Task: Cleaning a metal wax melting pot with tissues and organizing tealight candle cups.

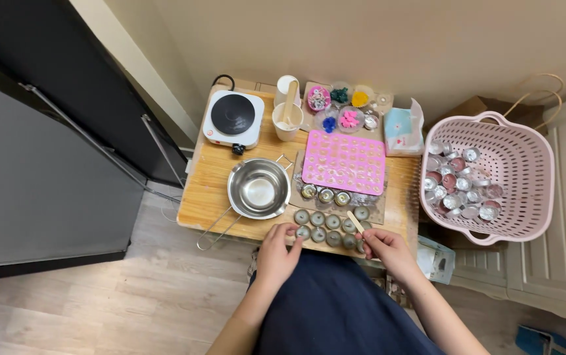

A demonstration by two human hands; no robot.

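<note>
My left hand [278,248] rests at the near edge of the small wooden table [214,190], its fingers pinching a grey tealight cup [303,231] in the front row. My right hand [386,248] grips a thin wooden stick [355,221] that points up and left over the grey filled tealight cups [333,222]. These cups lie in two rows near the table's front edge. Three more metal cups [325,194] with shiny insides sit just behind them, below a pink silicone mould [344,162].
A steel saucepan [258,189] with wire handle sits left of the cups, a white hotplate [233,118] behind it. White cups [287,118], small bowls of coloured bits [339,108] and a tissue pack [403,131] stand at the back. A pink basket [526,171] of tealight tins is right.
</note>
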